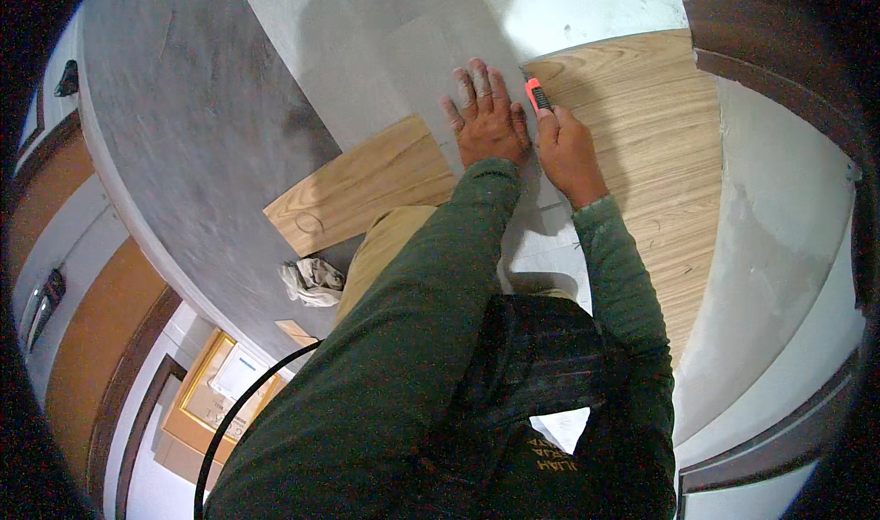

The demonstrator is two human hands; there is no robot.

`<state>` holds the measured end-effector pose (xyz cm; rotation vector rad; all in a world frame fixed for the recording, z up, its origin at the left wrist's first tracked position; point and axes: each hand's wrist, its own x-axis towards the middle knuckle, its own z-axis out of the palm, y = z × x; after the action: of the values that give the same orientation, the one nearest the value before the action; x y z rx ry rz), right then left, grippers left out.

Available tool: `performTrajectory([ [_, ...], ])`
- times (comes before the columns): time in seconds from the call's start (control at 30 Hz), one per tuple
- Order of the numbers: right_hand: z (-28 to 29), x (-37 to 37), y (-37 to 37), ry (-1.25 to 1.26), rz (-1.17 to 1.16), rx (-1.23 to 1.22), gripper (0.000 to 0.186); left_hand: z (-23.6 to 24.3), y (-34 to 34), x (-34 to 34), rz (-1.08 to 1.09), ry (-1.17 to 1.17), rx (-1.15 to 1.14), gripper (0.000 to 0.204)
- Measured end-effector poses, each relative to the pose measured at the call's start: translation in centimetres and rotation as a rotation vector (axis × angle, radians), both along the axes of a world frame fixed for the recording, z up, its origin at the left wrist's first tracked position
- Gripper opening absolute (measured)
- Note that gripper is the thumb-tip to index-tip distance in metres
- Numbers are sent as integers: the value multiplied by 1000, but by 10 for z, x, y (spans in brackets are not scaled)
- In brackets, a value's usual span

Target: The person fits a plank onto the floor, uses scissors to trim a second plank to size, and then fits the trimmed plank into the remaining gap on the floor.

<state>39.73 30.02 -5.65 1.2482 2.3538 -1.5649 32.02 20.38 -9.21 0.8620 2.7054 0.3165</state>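
Note:
My left hand (490, 131) lies flat with its fingers spread, pressing on a pale grey sheet or board (417, 62). Close beside it, my right hand (570, 158) grips an orange-red utility knife (533, 89) with a dark ribbed slider. The knife's tip points away from me, at the seam between the grey piece and a wood-grain floor covering (642, 181) on the right. Whether the blade touches the surface is too small to tell. Left of my left wrist rests a cut wood-grain plank (362, 186) with a pencilled curve near its corner.
A crumpled whitish rag (313, 282) sits by my knee on the dark grey floor (211, 108). At lower left stand a cardboard box (179, 456) and a gold-edged frame (206, 373). Brown trim (779, 71) and bare grey floor (779, 218) lie to the right.

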Motion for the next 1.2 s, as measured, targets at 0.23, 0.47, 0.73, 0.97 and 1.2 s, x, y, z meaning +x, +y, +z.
performTrajectory([
  [0.23,15,-9,-1,-68,42,69,34,-4,0,2,-3,0,30,63],
  [0.47,26,-15,18,-98,294,161,35,5,1,-2,-11,-76,-30,64],
  [0.73,11,-13,37,-118,309,-96,42,3,-1,-3,-8,-82,6,64],
  [0.97,58,-41,34,-336,197,-327,37,-2,-2,-1,7,-105,31,64],
  [1.2,51,-42,28,-322,183,-178,40,0,0,-1,2,-121,58,65],
])
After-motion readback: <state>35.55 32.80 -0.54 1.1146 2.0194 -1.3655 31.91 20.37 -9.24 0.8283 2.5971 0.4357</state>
